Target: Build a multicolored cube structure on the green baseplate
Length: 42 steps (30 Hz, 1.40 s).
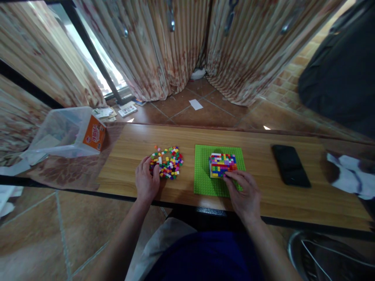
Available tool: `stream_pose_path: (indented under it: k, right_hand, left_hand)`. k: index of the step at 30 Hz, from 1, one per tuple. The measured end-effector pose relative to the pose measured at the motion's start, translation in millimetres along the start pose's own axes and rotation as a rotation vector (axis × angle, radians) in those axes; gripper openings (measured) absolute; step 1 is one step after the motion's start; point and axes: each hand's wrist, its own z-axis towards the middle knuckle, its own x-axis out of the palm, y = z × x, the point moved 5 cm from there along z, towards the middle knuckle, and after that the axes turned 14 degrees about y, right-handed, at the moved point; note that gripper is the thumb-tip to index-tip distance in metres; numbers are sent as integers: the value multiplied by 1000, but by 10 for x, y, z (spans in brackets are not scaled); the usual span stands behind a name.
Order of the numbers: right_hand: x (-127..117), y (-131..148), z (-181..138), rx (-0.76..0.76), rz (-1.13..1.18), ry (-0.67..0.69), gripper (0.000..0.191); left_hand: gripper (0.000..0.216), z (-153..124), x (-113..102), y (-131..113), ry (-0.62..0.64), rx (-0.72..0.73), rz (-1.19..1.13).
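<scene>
A block built of small multicoloured toy bricks [218,159] stands on a green studded baseplate [202,183]. My right hand [244,191] is at the block's near right corner, thumb and forefinger pinched together. A small purple toy brick [225,175] shows at those fingertips, touching the block or very close to it. To the left lies a loose pile of mixed-colour bricks [171,168]. My left hand [148,181] rests at the pile's left edge, fingers bent and thumb held apart from them. Some bricks show between thumb and fingers, and none appears gripped.
A black phone [291,165] lies on the wooden table [263,156] right of the baseplate. Beyond it are crumpled white papers [348,175]. A clear plastic bin [67,132] with an orange label stands at the left. Curtains [152,50] hang behind the table.
</scene>
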Motion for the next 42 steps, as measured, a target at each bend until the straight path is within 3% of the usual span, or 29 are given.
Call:
stream_pose_path:
  k: [9,19,36,40,42]
  right_hand:
    - [-109,-6,25,212,78,-28,21]
    - [19,-54,74,344,129,-49,24]
    - [9,-53,126,298,209,8,21]
    - [-249,173,136,237,160,-155,19]
    - [-304,409,140,156,179,-164,15]
  left_hand:
    - [39,-6,-5,-16,3,-17,1]
    - [38,-8,-5,-25,5,-9,0]
    - [38,-10,-21,-17,-3,-6,-49]
    - [37,-12,-99,35,-40,2,-146]
    - [37,3,-146,90,-55,-11,-156]
